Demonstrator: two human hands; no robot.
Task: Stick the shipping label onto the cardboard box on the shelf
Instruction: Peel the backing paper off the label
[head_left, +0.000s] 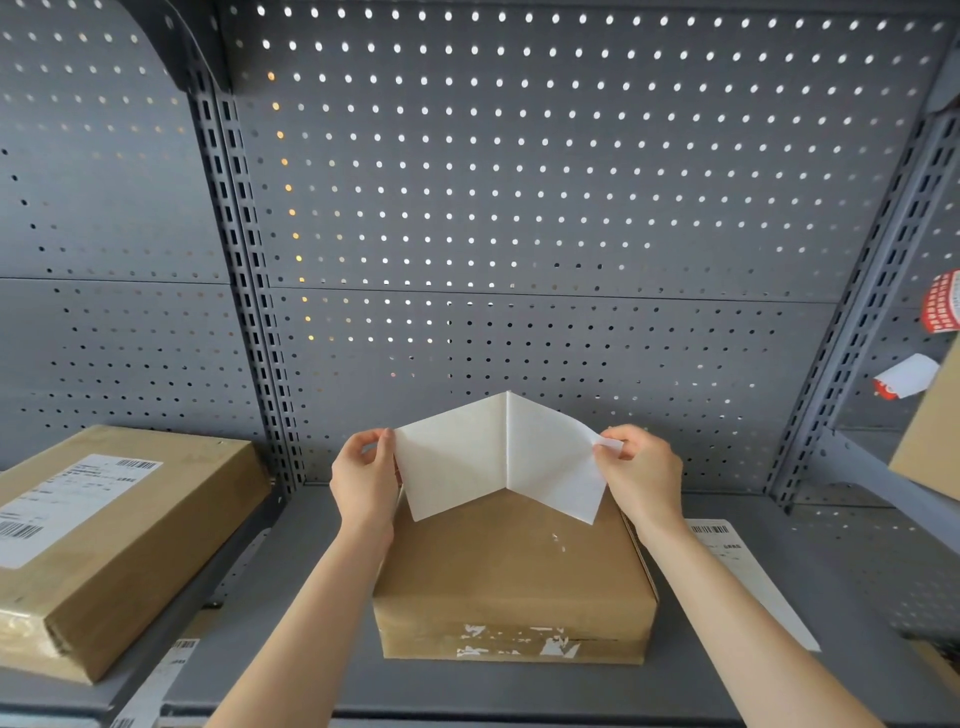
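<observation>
1. The step in hand looks like peeling: the label (501, 457) is held up over the far edge of the box (511, 582), blank side to the camera, creased down its middle, not yet stuck down.
2. Left of the box's far corner, the left hand (363, 480) pinches the label's left edge between thumb and fingers.
3. Above the box's far right corner, the right hand (641, 475) pinches a small lifted tab at the label's top right corner, probably the backing coming away; which layer is which cannot be told.
4. The next move likely calls for pulling that tab across while the left hand holds firm, then turning the sticky face down and pressing it flat on the box top. The crease may wrinkle the label unless it is smoothed from the middle outward.
5. The box sits on a grey shelf (311, 670), its top bare apart from scraps of old tape. Left of the box lies a second box (114, 540) that already bears a label. Just right of the box a loose label sheet (748, 571) lies flat.
6. Behind the box rises a grey pegboard (519, 182) between slotted uprights. Far right of the box, a red-and-white roll (941, 301) shows at the frame's edge.
</observation>
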